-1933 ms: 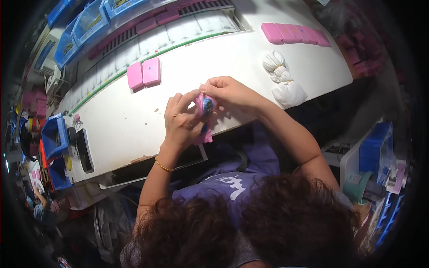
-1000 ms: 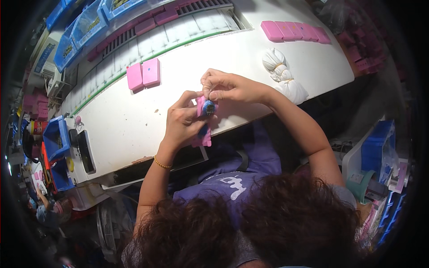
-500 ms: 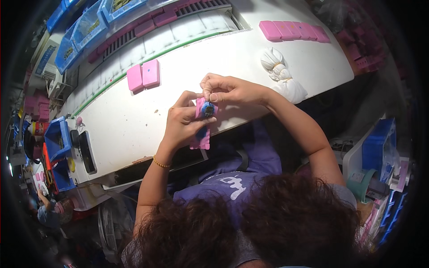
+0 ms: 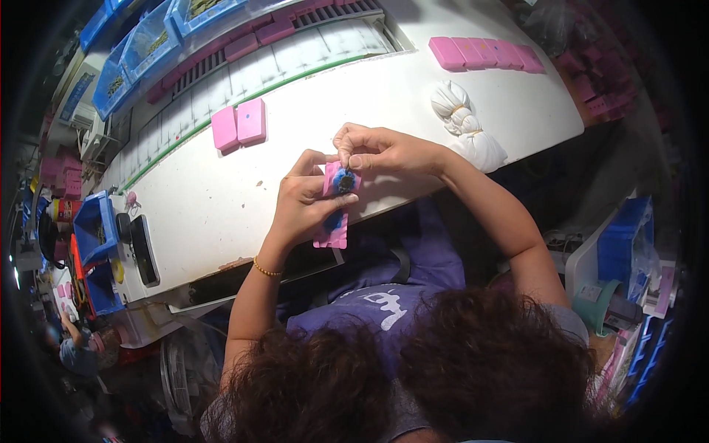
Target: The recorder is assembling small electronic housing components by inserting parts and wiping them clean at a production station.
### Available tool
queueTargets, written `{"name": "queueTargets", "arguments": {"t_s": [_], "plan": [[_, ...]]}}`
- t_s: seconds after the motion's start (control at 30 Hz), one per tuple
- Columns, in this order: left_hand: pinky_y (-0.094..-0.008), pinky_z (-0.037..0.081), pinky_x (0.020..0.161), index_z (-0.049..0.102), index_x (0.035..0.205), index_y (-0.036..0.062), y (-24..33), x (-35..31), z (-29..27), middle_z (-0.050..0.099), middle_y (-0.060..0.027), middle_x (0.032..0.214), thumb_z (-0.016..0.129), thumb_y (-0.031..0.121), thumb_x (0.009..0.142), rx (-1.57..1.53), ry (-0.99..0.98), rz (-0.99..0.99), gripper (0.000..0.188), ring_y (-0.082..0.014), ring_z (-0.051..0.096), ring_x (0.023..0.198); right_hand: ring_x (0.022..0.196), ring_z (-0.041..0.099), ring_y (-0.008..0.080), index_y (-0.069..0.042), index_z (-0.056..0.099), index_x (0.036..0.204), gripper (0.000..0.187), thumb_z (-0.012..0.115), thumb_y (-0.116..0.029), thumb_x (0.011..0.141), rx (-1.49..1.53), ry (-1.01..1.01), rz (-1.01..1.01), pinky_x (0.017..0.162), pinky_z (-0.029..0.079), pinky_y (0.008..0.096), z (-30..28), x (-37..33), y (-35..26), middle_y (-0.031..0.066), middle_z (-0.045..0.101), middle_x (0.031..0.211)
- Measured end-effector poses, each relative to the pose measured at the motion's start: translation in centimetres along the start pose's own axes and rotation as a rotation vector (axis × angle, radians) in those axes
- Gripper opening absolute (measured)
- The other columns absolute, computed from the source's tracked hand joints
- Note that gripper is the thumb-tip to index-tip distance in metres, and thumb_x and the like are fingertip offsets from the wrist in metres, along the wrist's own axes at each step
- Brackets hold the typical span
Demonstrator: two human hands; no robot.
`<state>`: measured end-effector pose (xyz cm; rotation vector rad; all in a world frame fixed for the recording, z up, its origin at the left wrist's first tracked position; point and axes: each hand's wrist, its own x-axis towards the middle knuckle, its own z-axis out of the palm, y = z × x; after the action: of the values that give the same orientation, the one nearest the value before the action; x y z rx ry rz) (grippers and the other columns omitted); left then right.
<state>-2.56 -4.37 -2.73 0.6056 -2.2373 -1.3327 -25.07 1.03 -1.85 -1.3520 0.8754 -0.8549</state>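
The left hand (image 4: 301, 208) is wrapped around a flat pink rectangular case (image 4: 334, 214), fingers curled over its upper part and thumb along the near edge, holding it just above the near edge of the white counter (image 4: 221, 199), in front of the person's chest. The case's long axis runs roughly away from the person, tilted slightly, its lower end pointing down toward the purple shirt and its upper end toward the counter. At that upper end sits a small dark round part (image 4: 345, 180), and the right hand (image 4: 377, 148) comes down on it from above with thumb and forefinger pressed together in a pinch; what exactly lies between those fingertips is too small to tell. Most of the case's middle is hidden by the left fingers, so only its top and bottom ends show. Farther back on the counter lie two pink cases (image 4: 238, 124) side by side, one bearing a tiny dark dot, and a row of pink cases (image 4: 484, 53) touching one another near the far right. A knotted white cloth bundle (image 4: 467, 125) rests just beyond the right forearm. Blue bins (image 4: 159, 33) stand along the far left rim, bent by the lens, their contents unclear.
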Motion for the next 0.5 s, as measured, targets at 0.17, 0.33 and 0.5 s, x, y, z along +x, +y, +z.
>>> {"name": "queueTargets", "arguments": {"t_s": [0.17,0.33,0.5], "plan": [[-0.0285,0.053,0.077,0.077,0.095,0.0039,-0.10,0.05,0.02,0.060,-0.0063,0.105,0.083,0.007,0.070,0.005,-0.001,0.010,0.025,-0.0140,0.063,0.090,0.094,0.047,0.0091,-0.005,0.058,0.100,0.017,0.058,-0.021,0.098,-0.014,-0.006,-0.014,0.086,0.039,0.0258,-0.03,0.08,0.07,-0.0009,0.047,0.106],[-0.0292,0.052,0.066,0.078,0.088,0.0049,-0.53,0.11,0.33,0.064,-0.0070,0.103,0.084,0.013,0.070,-0.080,0.095,0.052,0.021,-0.0142,0.065,0.073,0.099,0.048,0.0097,-0.005,0.062,0.098,0.016,0.060,-0.021,0.097,0.053,-0.003,-0.012,0.090,0.039,0.0260,0.06,-0.19,0.03,-0.0001,0.047,0.111],[-0.0303,0.053,0.069,0.077,0.084,0.0041,0.05,0.21,0.01,0.063,-0.0082,0.106,0.082,0.013,0.071,0.005,0.098,0.039,0.017,-0.0157,0.065,0.077,0.093,0.054,0.0111,-0.004,0.065,0.104,0.019,0.064,-0.021,0.094,0.134,0.234,0.004,0.087,0.046,0.0273,-0.94,0.17,0.22,0.0012,0.053,0.108]]}}
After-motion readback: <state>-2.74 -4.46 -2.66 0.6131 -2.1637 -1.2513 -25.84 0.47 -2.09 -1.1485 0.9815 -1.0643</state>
